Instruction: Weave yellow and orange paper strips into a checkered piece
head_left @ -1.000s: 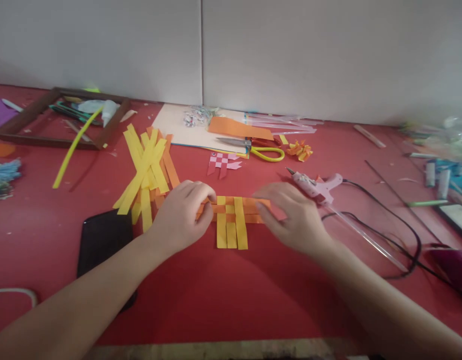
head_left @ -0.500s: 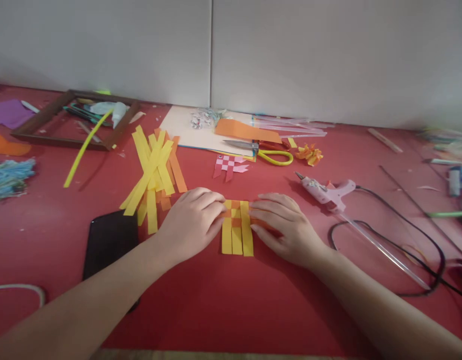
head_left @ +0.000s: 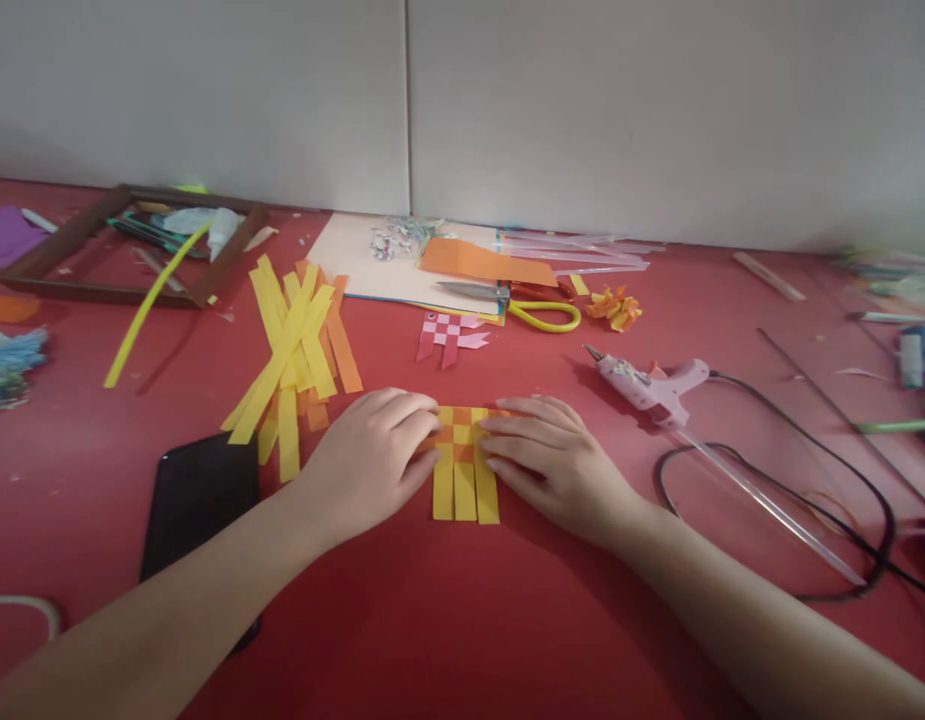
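Note:
A small weave of yellow and orange paper strips (head_left: 463,465) lies on the red table (head_left: 462,620) in front of me. My left hand (head_left: 372,462) lies flat on the table, its fingertips pressing the weave's left edge. From the other side my right hand (head_left: 556,465) presses the right edge with fingers stretched out and covers the orange strip ends there. Neither hand grips anything. A loose pile of yellow and orange strips (head_left: 293,350) lies to the left of the weave.
A black phone (head_left: 199,500) lies by my left forearm. A pink glue gun (head_left: 649,385) with its black cord (head_left: 807,480) lies to the right. Yellow-handled scissors (head_left: 522,305), a small pink woven piece (head_left: 447,335), paper sheets (head_left: 379,260) and a wooden frame (head_left: 124,245) lie further back.
Both hands have closed in on the weave from the sides, pushing the orange strips together; the long orange ends seen earlier on the right are now under my right hand.

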The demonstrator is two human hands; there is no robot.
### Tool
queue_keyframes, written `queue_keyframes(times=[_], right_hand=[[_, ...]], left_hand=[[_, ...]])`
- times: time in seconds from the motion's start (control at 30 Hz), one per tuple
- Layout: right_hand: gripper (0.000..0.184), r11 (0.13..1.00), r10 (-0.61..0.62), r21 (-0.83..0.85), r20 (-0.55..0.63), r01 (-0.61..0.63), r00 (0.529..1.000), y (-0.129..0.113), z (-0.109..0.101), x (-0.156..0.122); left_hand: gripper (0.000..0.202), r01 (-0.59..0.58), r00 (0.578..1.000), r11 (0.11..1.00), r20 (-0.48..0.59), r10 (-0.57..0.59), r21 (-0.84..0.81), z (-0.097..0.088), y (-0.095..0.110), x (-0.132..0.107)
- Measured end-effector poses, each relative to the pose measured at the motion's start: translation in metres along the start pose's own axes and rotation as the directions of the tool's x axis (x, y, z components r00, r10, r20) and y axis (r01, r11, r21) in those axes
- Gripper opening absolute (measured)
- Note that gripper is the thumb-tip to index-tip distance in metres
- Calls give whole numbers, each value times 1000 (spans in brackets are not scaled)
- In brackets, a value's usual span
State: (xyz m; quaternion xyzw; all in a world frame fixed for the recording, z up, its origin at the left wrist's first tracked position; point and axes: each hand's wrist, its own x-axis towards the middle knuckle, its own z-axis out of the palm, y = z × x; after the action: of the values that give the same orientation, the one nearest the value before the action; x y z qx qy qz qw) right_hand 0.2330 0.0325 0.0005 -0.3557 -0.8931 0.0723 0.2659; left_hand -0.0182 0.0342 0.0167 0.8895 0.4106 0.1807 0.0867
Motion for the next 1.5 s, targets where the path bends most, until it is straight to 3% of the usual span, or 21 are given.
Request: queue_keyframes(times=[0.4,0.67,0.83,1.03,1.5], right_hand=[[15,1000,3,19,18,-3,1000,-2,0,3],[43,1000,-15,-21,79,17,997,-6,-4,5],[51,997,-5,-75,65,10,998,-10,-6,2],[47,989,-15,-142,169,39,986,-10,-5,1],[49,996,55,-79,128,-45,990,-9,-4,-1]], left_hand=[[7,-10,1000,1000,19,10,4,-1,2,1],[6,-21,1000,1000,23,21,2,-2,2,1],[3,-6,1000,1000,28,7,-16,-1,2,1],[6,-12,1000,1000,21,12,-8,-2,3,1],[6,-5,999,1000,35,6,-30,-2,4,1]])
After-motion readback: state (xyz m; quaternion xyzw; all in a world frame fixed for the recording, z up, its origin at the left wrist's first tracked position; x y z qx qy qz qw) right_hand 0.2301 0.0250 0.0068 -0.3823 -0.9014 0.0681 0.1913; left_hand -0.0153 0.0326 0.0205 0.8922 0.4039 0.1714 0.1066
